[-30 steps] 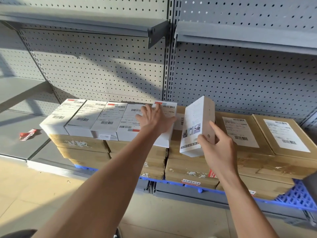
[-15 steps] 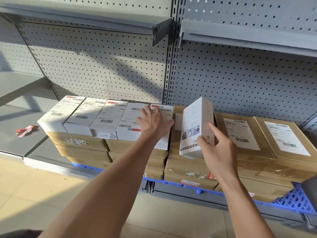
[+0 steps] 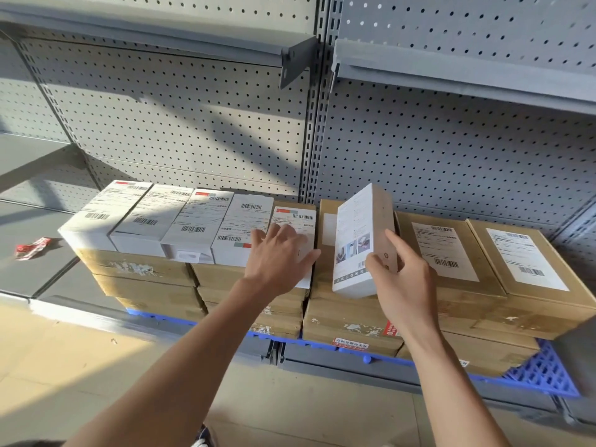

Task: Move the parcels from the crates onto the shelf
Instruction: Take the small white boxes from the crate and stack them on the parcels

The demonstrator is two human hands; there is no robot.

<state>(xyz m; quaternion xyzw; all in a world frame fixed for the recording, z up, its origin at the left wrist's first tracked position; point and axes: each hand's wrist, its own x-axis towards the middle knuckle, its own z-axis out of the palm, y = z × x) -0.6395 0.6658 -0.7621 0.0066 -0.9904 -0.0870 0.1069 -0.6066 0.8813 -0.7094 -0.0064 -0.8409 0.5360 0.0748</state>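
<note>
Several white parcels (image 3: pixel 180 221) with barcode labels lie in a row on top of stacked brown cartons (image 3: pixel 142 269) on the bottom shelf. My left hand (image 3: pixel 277 256) rests flat with spread fingers on the rightmost white parcel (image 3: pixel 296 217) of that row. My right hand (image 3: pixel 403 279) grips another white parcel (image 3: pixel 358 240), held upright on its end just right of the row, above a brown carton (image 3: pixel 348 317).
More brown cartons with white labels (image 3: pixel 522 256) fill the right side, on a blue plastic pallet (image 3: pixel 541 372). A red crumpled wrapper (image 3: pixel 32 248) lies on the grey shelf (image 3: pixel 38 275) at left. An upper shelf (image 3: pixel 161 30) overhangs. Pegboard backs the unit.
My left hand has slid a little back toward me along the rightmost white parcel. The upright parcel in my right hand has stayed nearly still.
</note>
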